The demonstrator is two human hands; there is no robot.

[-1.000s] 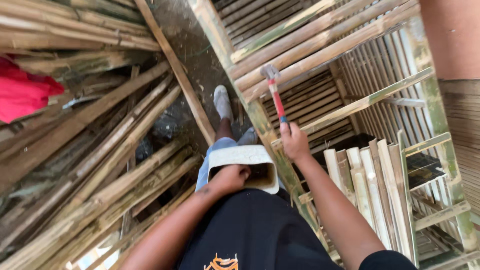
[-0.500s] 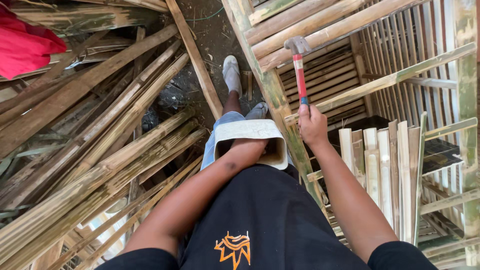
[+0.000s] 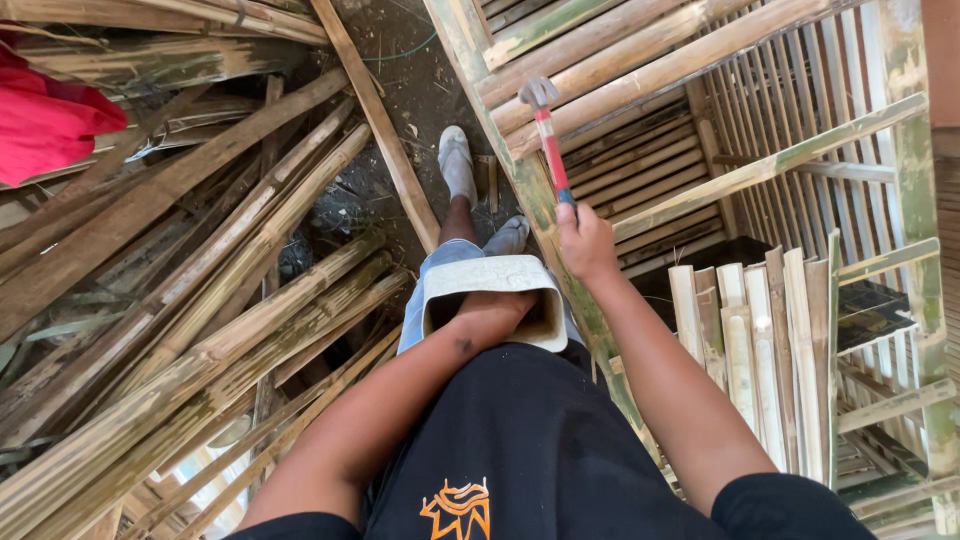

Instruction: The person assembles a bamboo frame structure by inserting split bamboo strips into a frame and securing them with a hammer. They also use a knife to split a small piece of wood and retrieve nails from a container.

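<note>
My right hand [image 3: 585,240] grips a red-handled hammer [image 3: 546,135], its metal head raised over a slanted bamboo frame pole [image 3: 520,170]. My left hand [image 3: 492,312] reaches into a pale fabric pouch [image 3: 487,275] that hangs at my waist, and its fingers are hidden inside. Below the pouch I see my legs in light shorts and my grey shoes [image 3: 457,165] on the dirt ground.
Split bamboo strips [image 3: 200,330] lie piled across the left side. A bamboo slat wall and frame [image 3: 700,120] fill the upper right, with short upright slats [image 3: 760,340] at right. A red cloth [image 3: 45,125] lies at the far left.
The view has shifted, so the hammer and my right hand sit a little lower and more to the left in the picture. My left hand stays in the pouch.
</note>
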